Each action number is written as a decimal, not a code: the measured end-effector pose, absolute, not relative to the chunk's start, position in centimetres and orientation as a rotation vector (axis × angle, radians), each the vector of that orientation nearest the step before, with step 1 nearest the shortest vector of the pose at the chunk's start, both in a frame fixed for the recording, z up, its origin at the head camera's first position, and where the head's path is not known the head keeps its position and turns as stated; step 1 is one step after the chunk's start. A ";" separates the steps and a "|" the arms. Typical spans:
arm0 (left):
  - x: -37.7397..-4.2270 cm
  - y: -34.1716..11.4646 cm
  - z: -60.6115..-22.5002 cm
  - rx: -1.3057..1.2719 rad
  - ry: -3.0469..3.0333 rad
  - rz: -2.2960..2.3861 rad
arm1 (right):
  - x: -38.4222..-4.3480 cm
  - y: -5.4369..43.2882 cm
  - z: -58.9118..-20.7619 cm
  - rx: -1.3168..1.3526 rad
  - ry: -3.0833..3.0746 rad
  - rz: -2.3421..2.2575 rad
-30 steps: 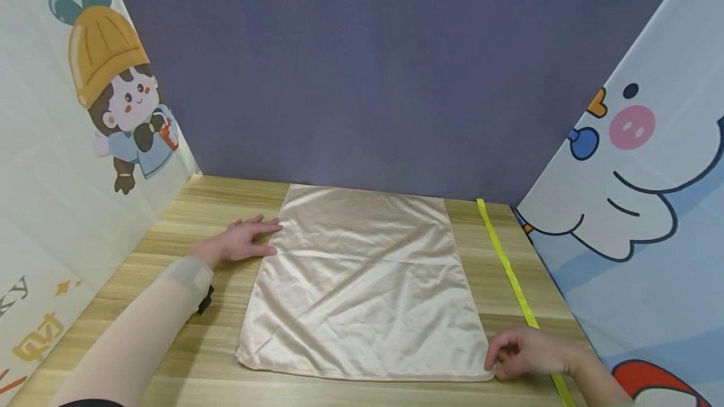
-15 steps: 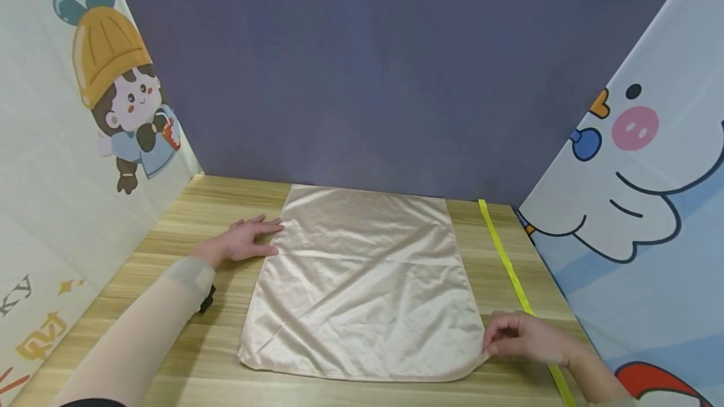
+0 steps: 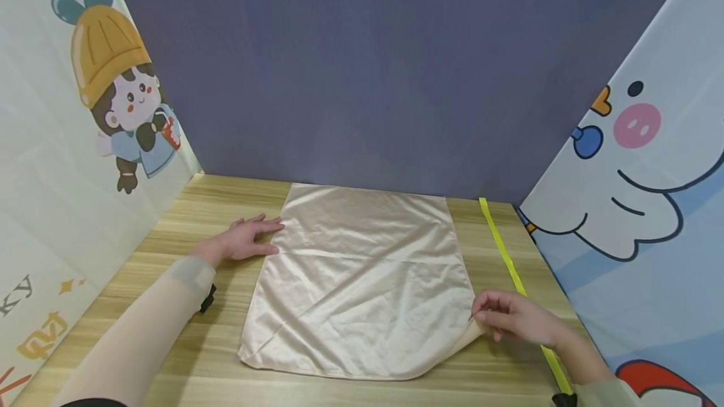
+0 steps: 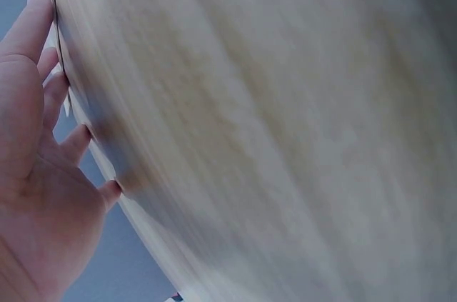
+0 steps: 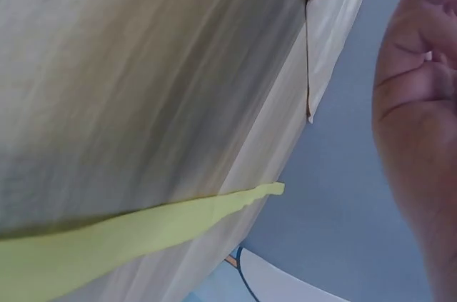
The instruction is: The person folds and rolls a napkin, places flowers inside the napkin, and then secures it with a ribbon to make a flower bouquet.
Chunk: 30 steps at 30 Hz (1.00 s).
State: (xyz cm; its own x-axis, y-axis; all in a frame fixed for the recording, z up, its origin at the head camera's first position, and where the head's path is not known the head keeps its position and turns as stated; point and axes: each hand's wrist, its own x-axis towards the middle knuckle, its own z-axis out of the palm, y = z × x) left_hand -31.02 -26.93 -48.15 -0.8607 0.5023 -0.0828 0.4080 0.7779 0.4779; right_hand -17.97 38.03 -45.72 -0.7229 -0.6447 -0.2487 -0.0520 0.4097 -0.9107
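A shiny pale beige cloth [image 3: 362, 281] lies spread on the wooden table [image 3: 192, 344], with diagonal wrinkles and a crease across its middle. My left hand [image 3: 243, 240] rests at its left edge, fingers stretched out and fingertips touching the cloth. In the left wrist view the same hand [image 4: 50, 166] shows spread fingers against the tabletop. My right hand [image 3: 517, 316] pinches the cloth's near right corner and holds it raised, so the near edge curves up and the underside shows. In the right wrist view the right hand [image 5: 421, 95] has curled fingers, with the lifted cloth partly in sight.
A yellow strip [image 3: 503, 250] runs along the table's right side and passes under the right forearm. A dark grey panel [image 3: 362, 68] stands at the back. Printed cartoon panels border the left [image 3: 34, 143] and right [image 3: 667, 206] sides.
My right hand has gripped the near right corner, lifted it and moved it away from the front edge and slightly left. My left hand has stayed in place.
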 end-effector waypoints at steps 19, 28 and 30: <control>-31.2 -27.1 -48.4 0.712 2.776 0.662 | -19.6 36.5 -45.0 -0.572 2.216 -1.439; -31.2 -27.0 -48.3 0.703 2.772 0.649 | -20.4 34.5 -43.6 -0.517 2.473 -1.340; -31.2 -26.9 -48.3 0.701 2.770 0.651 | -20.8 34.1 -43.5 -0.543 2.511 -1.329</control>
State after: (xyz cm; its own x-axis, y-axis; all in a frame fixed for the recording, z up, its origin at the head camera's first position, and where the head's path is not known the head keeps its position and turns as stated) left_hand -31.17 -26.95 -48.28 -0.8647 0.4936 -0.0927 0.4008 0.7894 0.4650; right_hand -20.81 34.06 -43.47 -0.8997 -0.4343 -0.0440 -0.2077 0.5147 -0.8318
